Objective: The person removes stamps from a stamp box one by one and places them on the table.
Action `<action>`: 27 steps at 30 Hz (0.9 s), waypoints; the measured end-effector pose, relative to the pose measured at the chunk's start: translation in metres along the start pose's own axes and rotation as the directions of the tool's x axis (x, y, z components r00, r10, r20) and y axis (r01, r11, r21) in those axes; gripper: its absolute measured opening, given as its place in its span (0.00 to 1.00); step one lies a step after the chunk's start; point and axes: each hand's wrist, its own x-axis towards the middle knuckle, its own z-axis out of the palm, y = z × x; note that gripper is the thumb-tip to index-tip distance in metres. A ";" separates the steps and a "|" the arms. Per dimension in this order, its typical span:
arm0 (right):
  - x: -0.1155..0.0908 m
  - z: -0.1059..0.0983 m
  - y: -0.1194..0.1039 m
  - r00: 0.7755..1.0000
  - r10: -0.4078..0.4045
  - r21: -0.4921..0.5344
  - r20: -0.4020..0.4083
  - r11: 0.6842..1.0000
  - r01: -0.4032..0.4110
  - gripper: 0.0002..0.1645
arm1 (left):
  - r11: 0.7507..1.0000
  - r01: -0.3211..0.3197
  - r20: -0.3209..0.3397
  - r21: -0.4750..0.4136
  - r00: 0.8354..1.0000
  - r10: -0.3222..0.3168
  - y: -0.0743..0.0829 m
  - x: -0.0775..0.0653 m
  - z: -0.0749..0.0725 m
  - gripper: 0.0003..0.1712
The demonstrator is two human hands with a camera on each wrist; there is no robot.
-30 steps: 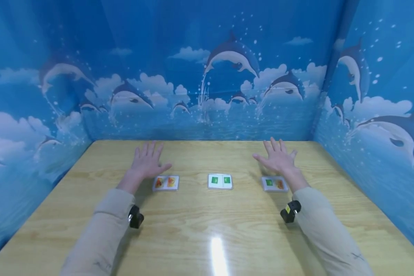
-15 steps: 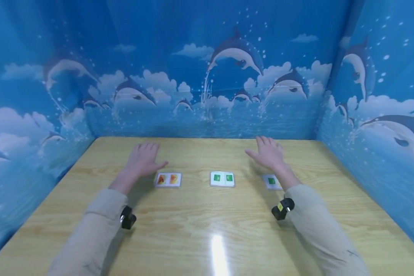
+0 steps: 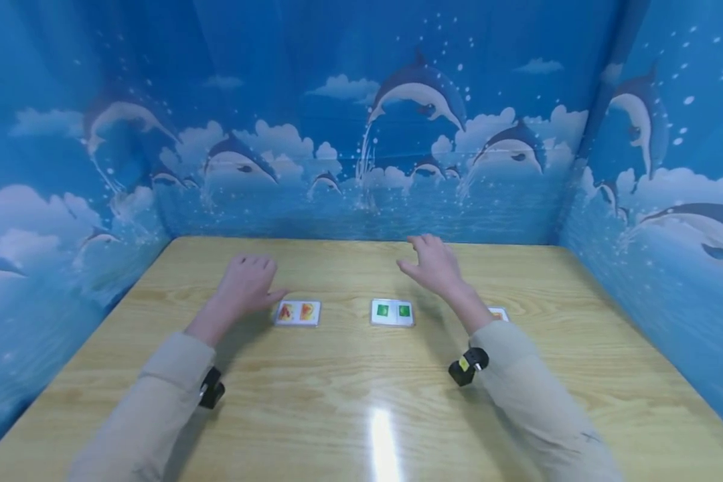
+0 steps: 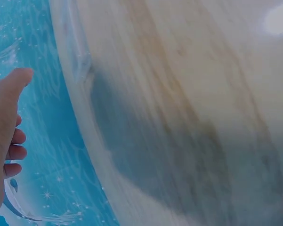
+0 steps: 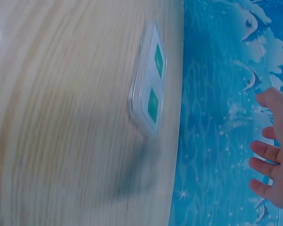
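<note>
Three flat clear cases lie in a row on the table. The left case (image 3: 298, 313) holds two orange-red pictures, the middle case (image 3: 392, 312) two green squares. My right forearm hides most of the right case (image 3: 499, 313); a bit of orange shows. Beside the left case, above the table, hovers my left hand (image 3: 246, 284), thumb out, fingers loosely bent, holding nothing. My right hand (image 3: 434, 265) is in the air behind and right of the middle case, with its fingers relaxed and nothing in them. The middle case's thin rim shows up close in the right wrist view.
A wood-grain table (image 3: 313, 388) carries the cases. Blue curtains (image 3: 265, 80) printed with dolphins and clouds stand at the back and both sides. A black wrist camera (image 3: 468, 366) sits at each cuff.
My right hand has moved left, toward the middle case, and its forearm now covers much of the right case. My left hand's spread fingers have drawn in. The head view has shifted slightly.
</note>
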 end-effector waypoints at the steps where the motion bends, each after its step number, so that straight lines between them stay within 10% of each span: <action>1: 0.001 0.003 -0.004 1.000 -0.015 -0.001 0.006 1.000 0.015 0.35 | 1.000 0.005 0.011 0.007 1.000 -0.005 -0.001 -0.002 0.001 0.31; 9: 0.004 0.024 -0.038 0.984 -0.150 -0.041 0.091 0.987 0.154 0.42 | 0.999 0.011 0.128 -0.035 0.992 -0.007 -0.002 -0.013 0.005 0.35; 27: 0.012 0.055 -0.100 0.923 -0.253 -0.150 0.290 0.941 0.305 0.49 | 0.987 -0.072 0.147 -0.143 0.985 0.093 0.002 -0.020 0.018 0.45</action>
